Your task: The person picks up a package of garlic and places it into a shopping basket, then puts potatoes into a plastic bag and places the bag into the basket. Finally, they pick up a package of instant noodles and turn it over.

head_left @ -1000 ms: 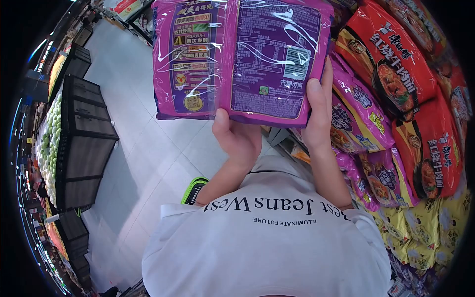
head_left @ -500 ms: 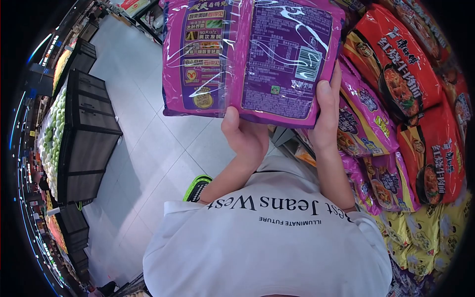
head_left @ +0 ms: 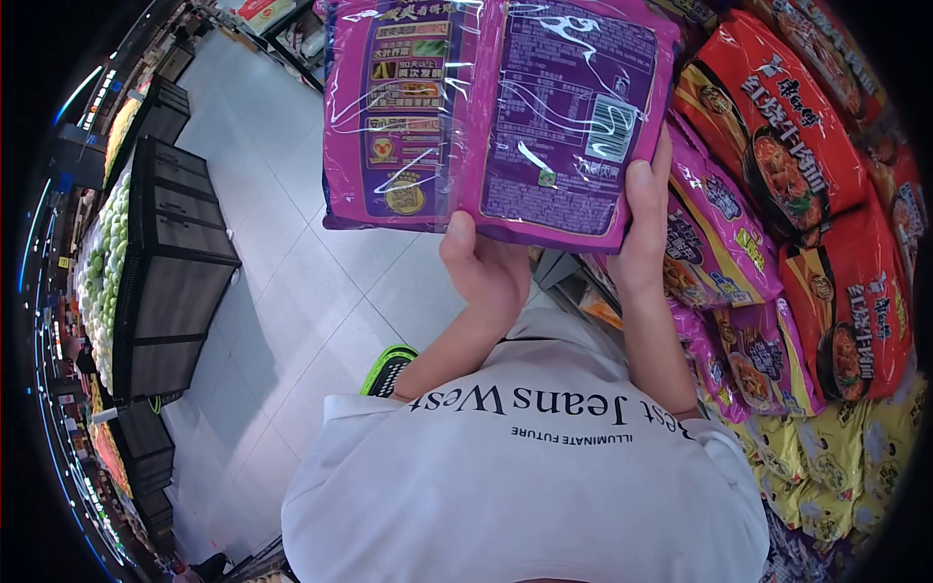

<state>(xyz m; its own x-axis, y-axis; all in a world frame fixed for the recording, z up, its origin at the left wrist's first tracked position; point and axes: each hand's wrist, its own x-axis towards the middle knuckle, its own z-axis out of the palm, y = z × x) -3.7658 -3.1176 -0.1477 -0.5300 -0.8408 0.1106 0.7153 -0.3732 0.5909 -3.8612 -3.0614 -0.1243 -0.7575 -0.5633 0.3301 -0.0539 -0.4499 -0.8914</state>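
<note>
A purple instant noodle multipack is held up in front of me, its printed back with a barcode facing the camera. Its glossy wrap throws white glare streaks across the text. My left hand grips the bottom edge near the middle seam, thumb on the near face and fingers hidden behind. At the lower right corner, my right hand is closed on the pack, thumb pressed to the front. The pack's top edge runs out of view.
Purple noodle packs, red noodle packs and yellow packs are stacked at my right. Dark produce stands, one heaped with green produce, line the left beyond a tiled floor.
The noodle multipack and both hands have shifted very slightly to the right, and the glare on the wrap has changed. The grip of both hands stays the same.
</note>
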